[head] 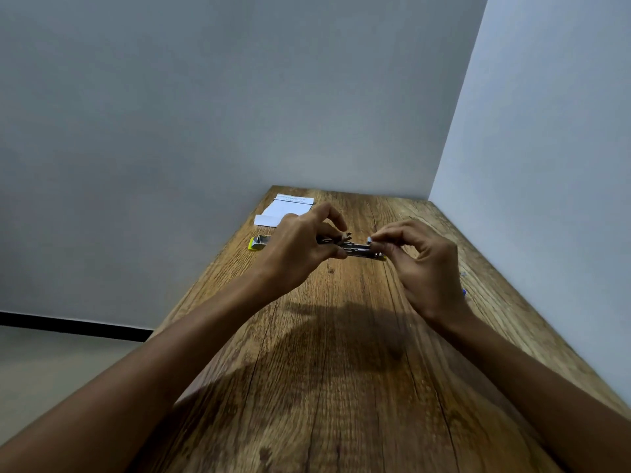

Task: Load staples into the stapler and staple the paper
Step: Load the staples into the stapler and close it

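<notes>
Your left hand (300,247) grips one end of the stapler (358,250), your right hand (423,264) pinches its other end; stapler held just above the desk (341,370); staple box (259,242) left of stapler, on the desk; paper (286,208) beyond the stapler, far-left.

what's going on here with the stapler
A person holds a small metal stapler above the wooden table with both hands: the left hand grips one end, the right hand pinches the other. An open yellow staple box and the white paper lie at the table's far left. The paper isn't being stapled yet.
</notes>
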